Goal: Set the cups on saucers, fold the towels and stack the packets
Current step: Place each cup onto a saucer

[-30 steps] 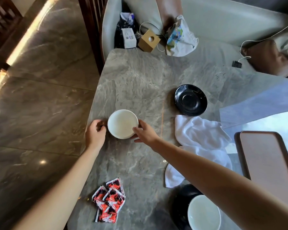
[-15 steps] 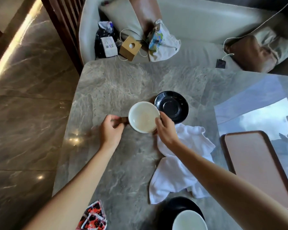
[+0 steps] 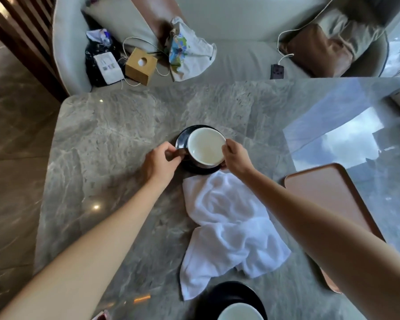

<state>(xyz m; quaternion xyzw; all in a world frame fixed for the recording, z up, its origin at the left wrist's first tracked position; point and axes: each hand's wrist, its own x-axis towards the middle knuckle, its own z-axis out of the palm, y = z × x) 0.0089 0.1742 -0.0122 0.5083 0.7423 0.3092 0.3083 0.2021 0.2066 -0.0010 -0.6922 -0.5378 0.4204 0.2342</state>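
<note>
- Two hands hold one white cup [image 3: 207, 146], which sits over a black saucer [image 3: 182, 139] near the middle of the grey marble table [image 3: 116, 125]; whether the cup's base already rests on the saucer cannot be told.
- Left hand [image 3: 158, 161]: thumb and fingers are curled tight around the cup's dark handle [image 3: 180, 153] on the cup's left side.
- Right hand [image 3: 236, 158]: thumb tip lies on the cup's right rim, and the fingers wrap down the cup's outer wall on the near-right side, closed against it.
- Just beside the saucer, on its near side, lies a white towel [image 3: 229, 227], unfolded and rumpled, running toward the near table edge; the right forearm crosses above its upper corner.
- At the bottom edge a second black saucer [image 3: 217, 296] carries a second white cup [image 3: 239, 312], both cut off by the frame.
- A red packet [image 3: 103, 316] shows only as a corner at the bottom left.
- A pinkish-brown tray [image 3: 321, 190] lies to the right, partly behind the right arm.
</note>
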